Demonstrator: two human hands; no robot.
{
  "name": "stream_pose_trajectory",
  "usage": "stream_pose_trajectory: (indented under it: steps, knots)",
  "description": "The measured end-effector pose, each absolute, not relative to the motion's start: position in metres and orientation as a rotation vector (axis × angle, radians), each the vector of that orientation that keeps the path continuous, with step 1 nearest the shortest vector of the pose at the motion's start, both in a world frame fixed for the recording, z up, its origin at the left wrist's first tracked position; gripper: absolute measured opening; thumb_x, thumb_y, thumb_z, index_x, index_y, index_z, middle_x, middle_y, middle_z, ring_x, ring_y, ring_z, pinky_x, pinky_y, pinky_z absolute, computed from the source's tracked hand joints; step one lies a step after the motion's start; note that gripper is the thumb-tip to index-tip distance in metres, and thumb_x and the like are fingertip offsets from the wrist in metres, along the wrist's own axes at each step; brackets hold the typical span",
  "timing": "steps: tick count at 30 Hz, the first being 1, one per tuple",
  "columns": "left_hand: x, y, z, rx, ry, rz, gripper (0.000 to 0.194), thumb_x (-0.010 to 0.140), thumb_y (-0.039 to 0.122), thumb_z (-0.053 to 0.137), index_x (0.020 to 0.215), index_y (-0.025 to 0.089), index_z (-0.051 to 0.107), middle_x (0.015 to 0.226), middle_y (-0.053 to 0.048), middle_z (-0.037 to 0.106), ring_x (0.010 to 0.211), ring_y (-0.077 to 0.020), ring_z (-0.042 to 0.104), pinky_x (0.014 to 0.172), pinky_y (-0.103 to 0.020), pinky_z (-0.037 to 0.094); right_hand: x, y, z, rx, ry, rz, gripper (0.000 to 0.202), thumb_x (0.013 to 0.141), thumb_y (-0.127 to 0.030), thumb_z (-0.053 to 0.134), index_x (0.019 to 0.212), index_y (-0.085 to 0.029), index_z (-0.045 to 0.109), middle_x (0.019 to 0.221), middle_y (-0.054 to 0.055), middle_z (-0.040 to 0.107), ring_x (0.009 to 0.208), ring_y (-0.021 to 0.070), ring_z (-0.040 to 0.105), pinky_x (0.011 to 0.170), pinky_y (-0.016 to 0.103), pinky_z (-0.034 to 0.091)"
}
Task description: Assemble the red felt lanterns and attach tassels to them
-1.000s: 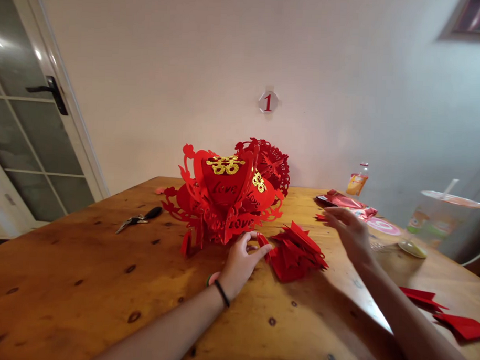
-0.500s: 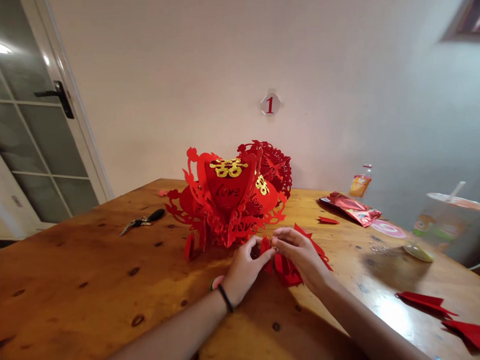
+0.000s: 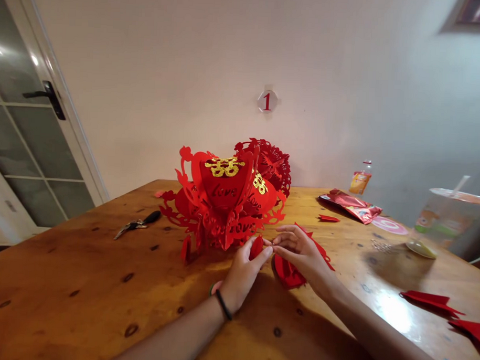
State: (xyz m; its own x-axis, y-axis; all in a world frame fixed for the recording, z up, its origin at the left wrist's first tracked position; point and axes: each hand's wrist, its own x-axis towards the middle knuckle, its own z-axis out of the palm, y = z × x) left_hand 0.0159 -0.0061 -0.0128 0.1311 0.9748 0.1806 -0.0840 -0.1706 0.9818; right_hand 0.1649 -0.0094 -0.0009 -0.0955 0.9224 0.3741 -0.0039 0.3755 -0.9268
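My left hand (image 3: pixel 241 266), with a black band at the wrist, is closed around a small red felt piece (image 3: pixel 256 247). Beside it my right hand (image 3: pixel 302 254) pinches thumb and forefinger together at the left fingertips. Something tiny seems to be in that pinch, too small to name. Just beyond my hands stands a red cut-out lantern (image 3: pixel 224 192) with gold characters and "Love" lettering. Below and partly behind my right hand lie red felt parts (image 3: pixel 287 273) on the table.
On the wooden table (image 3: pixel 82 300) are keys (image 3: pixel 136 223) at left. To the right lie a red packet (image 3: pixel 349 205), small metal rings (image 3: pixel 381 247) and red felt strips (image 3: pixel 432 302). A bottle (image 3: pixel 361 179) and a lidded cup (image 3: pixel 445 218) stand there too.
My right hand's fingertips have shifted slightly, and the red piece in my left hand is turned and shows more plainly. The view has moved a little.
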Motion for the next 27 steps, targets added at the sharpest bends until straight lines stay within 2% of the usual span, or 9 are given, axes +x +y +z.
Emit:
stream_pose_trajectory:
  steps: [6,16,23,27]
  knots:
    - [0.016,-0.005,-0.009,1.394,0.96,1.219,0.03,0.072,0.039,0.062,0.087,0.013,0.06,0.088,-0.006,0.064,0.087,-0.02,0.057,0.079,-0.029,0.041,0.163,-0.011,-0.006,-0.855,-1.711,0.634,0.03,0.077,-0.02,0.057,0.105,-0.022,0.045,0.085,0.003,0.057,0.078,0.0135,0.06,0.074,0.03,0.05]
    - [0.015,-0.001,-0.012,1.475,0.968,1.252,0.027,0.071,0.038,0.062,0.083,0.013,0.06,0.083,-0.004,0.065,0.081,-0.0191,0.057,0.075,-0.027,0.041,0.162,-0.014,-0.006,-0.831,-1.569,0.714,0.027,0.078,-0.025,0.06,0.101,-0.024,0.046,0.087,0.001,0.057,0.081,0.0127,0.06,0.075,0.028,0.051]
    - [0.015,-0.003,-0.01,1.453,1.063,1.231,0.031,0.069,0.035,0.063,0.089,0.012,0.061,0.088,-0.007,0.066,0.085,-0.022,0.057,0.079,-0.03,0.042,0.159,-0.016,-0.005,-0.882,-1.583,0.732,0.022,0.079,-0.028,0.058,0.097,-0.022,0.046,0.082,0.001,0.058,0.079,0.014,0.059,0.075,0.029,0.048]
    - [0.016,-0.002,-0.011,1.41,1.066,1.238,0.027,0.071,0.034,0.061,0.086,0.011,0.062,0.084,-0.006,0.066,0.084,-0.0217,0.058,0.079,-0.031,0.042,0.153,-0.016,-0.005,-0.884,-1.542,0.738,0.019,0.081,-0.03,0.056,0.093,-0.022,0.045,0.083,0.002,0.057,0.079,0.0147,0.058,0.074,0.029,0.048]
